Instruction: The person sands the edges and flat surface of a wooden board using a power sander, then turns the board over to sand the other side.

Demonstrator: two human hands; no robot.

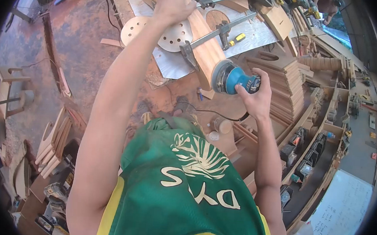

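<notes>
- Head view, looking down past my green shirt: my right hand (254,95) sits at about 2 o'clock from my chest, fingers wrapped tight round the blue body of the orbital sander (232,78).
- The sander's pad is pressed against the near end of the long wooden workpiece (206,44), which runs from there up toward 12 o'clock.
- My left hand (173,3) lies on the far end of that workpiece at 12 o'clock, palm down; I cannot tell whether the fingers grip it or only press on it.
- Two bar clamps (223,30) cross the workpiece and pin it to the bench (264,35).
- Perforated sanding discs (173,37) lie just at 9 o'clock of the workpiece.
- I judge the sander compact, dense and buzzy, so it is best held with the palm over its top.
- The wood looks stiff and heavy, safest steadied at the far end, clear of the pad.
</notes>
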